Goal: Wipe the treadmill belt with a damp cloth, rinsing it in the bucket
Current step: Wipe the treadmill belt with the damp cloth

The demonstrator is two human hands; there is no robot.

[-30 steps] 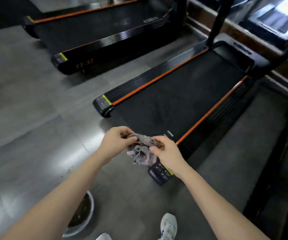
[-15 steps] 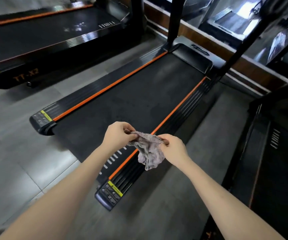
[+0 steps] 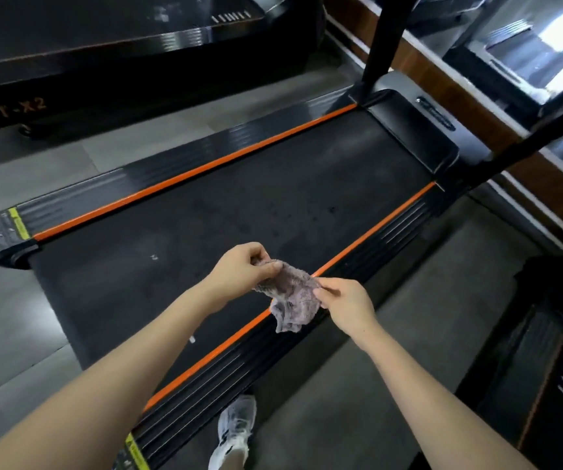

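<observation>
A crumpled grey-purple cloth [image 3: 293,300] hangs in the air over the near orange strip of the treadmill. My left hand [image 3: 242,269] pinches its upper left corner. My right hand [image 3: 344,303] pinches its right edge. The black treadmill belt [image 3: 239,215] runs from lower left to upper right between two orange strips, with faint damp marks near its middle. The bucket is out of view.
A second black treadmill [image 3: 69,62] marked TT-X2 stands at the upper left across a strip of grey floor. Another machine [image 3: 544,385] sits at the right edge. Two black uprights [image 3: 380,39] rise at the belt's far end. A white shoe [image 3: 236,432] stands beside the near rail.
The view has moved forward along the treadmill, and the bucket has left the frame. Both hands have kept hold of the cloth and spread it slightly wider.
</observation>
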